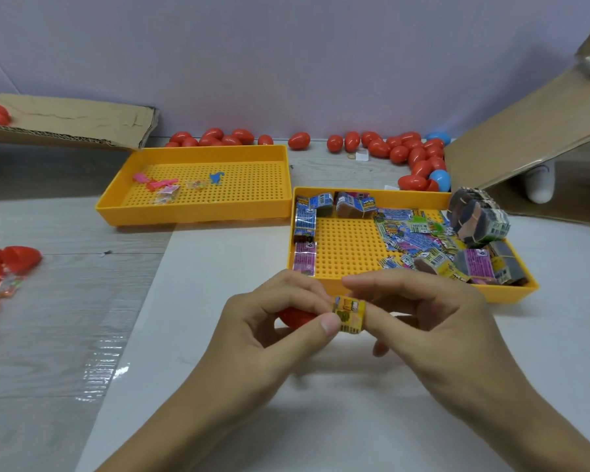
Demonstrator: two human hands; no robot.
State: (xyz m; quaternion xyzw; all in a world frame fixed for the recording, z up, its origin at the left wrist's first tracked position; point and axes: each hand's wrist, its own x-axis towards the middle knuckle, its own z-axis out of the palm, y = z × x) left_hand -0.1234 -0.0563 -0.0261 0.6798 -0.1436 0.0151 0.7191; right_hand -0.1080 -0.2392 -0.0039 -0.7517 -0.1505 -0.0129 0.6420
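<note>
Both hands are meeting above the pale, smooth surface (218,301), just in front of the nearer tray. The left hand (273,321) is pinching a small glossy yellow printed paper slip (349,315) between thumb and curled fingers, while cradling a smooth red plastic egg piece (295,316) in the palm behind it. The right hand (433,321) is gripping the slip's opposite edge with bent fingertips, its index finger stretching over the top. The slip is standing upright between the two hands. Behind it, a rectangular yellow plastic tray with a perforated floor (511,294) is holding loose shiny printed leaflets (416,236) and blocky bundles bound with rubber bands (477,219). A second matching yellow tray (191,212), farther left, is carrying small pink plastic toys (154,182) and a flat blue figure (216,177). Rounded red plastic eggs (406,151) are lying along the back wall, beside a corrugated cardboard flap (525,131).
</note>
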